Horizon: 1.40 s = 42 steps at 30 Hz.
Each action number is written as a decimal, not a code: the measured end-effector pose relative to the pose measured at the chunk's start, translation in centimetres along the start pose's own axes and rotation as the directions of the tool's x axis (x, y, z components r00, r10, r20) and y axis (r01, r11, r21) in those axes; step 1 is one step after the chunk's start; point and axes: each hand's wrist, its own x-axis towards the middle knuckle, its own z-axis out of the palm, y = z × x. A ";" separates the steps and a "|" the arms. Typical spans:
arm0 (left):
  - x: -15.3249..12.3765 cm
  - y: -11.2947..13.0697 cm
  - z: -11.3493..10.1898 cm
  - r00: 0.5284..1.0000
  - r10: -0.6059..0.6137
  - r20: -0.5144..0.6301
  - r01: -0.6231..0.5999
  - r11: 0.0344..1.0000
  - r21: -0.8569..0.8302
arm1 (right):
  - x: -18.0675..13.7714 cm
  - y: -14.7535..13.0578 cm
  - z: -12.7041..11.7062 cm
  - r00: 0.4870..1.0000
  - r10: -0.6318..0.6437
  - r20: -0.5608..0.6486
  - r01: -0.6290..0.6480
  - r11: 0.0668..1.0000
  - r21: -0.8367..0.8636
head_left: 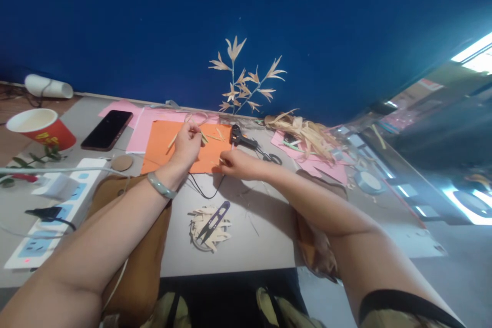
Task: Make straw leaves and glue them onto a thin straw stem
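My left hand [187, 142] is over the orange paper [159, 138], its fingers pinched on thin pale husk strips that stick out on both sides. My right hand [242, 164] is at the paper's right front edge with thumb and fingers pressed together; whatever is between them is too small to make out. Several narrow husk scraps [218, 134] lie on the paper between the hands. Just behind my right hand is a black glue gun [243, 138], with scissors [272, 158] beside it. Nearer me, thread snips [213, 221] rest on a small pile of cut husk pieces [198, 223].
A branch with dried husk flowers [243, 82] stands against the blue wall. At right lie a heap of dried husks [307, 136] and a tape roll [369, 183]. At left are a phone [107, 129], a red paper cup [44, 130] and a power strip [73, 205] with cables.
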 end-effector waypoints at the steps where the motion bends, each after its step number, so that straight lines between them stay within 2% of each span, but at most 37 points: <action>1: 0.0 -0.1 0.0 1.000 0.017 0.019 -0.017 1.000 0.017 | -0.5 -0.3 0.2 1.000 -0.015 -0.006 0.015 1.000 0.008; 5: 0.3 -0.9 -0.1 0.988 0.107 0.111 -0.125 0.977 0.175 | -2.0 -0.5 0.7 0.997 -0.063 -0.036 0.066 0.993 0.094; 9: 0.2 -1.5 -0.2 0.978 0.112 0.173 -0.171 0.912 0.372 | -1.5 1.2 -0.3 0.989 -0.013 -0.147 0.033 0.990 0.135; 12: -0.1 -1.4 -0.2 0.973 0.059 0.221 -0.164 0.854 0.493 | 0.3 2.7 -1.4 0.982 0.063 -0.176 -0.041 0.991 0.125; 15: -0.3 -1.3 -0.2 0.956 -0.020 0.293 -0.159 0.803 0.574 | 3.2 3.7 -2.5 0.970 0.130 -0.204 -0.141 0.989 -0.042; 18: -0.4 -1.5 -0.1 0.941 -0.066 0.330 -0.175 0.743 0.647 | 6.4 4.3 -3.2 0.956 0.183 -0.229 -0.214 0.970 -0.117; 23: -0.4 -1.3 -0.1 0.936 -0.074 0.344 -0.194 0.708 0.680 | 11.0 4.7 -3.2 0.948 0.271 -0.164 -0.300 0.935 -0.188; 26: -0.4 -1.1 -0.2 0.933 -0.067 0.353 -0.211 0.694 0.688 | 12.6 4.7 -2.9 0.947 0.295 -0.128 -0.317 0.925 -0.211; 29: -0.3 -0.9 -0.4 0.928 -0.081 0.365 -0.219 0.673 0.707 | 12.8 4.5 -3.1 0.948 0.292 -0.127 -0.312 0.930 -0.194; 34: -0.2 -0.7 -0.5 0.927 -0.125 0.354 -0.211 0.606 0.767 | 9.7 4.7 -4.4 0.963 0.241 -0.117 -0.249 0.966 -0.064; 36: -0.2 -0.7 -0.4 0.928 -0.131 0.350 -0.214 0.582 0.785 | 7.9 4.7 -4.5 0.975 0.200 -0.102 -0.192 0.978 0.076; 37: -0.2 -0.7 -0.4 0.928 -0.127 0.349 -0.219 0.572 0.790 | 7.1 4.8 -4.4 0.979 0.179 -0.099 -0.155 0.965 0.211; 40: -0.3 -0.5 -0.6 0.930 -0.078 0.359 -0.260 0.552 0.792 | 5.1 4.8 -3.6 0.982 0.154 -0.107 -0.068 0.823 0.563; 42: -0.4 -0.2 -0.7 0.922 -0.058 0.383 -0.291 0.548 0.784 | 4.1 4.9 -3.1 0.980 0.159 -0.123 -0.034 0.732 0.681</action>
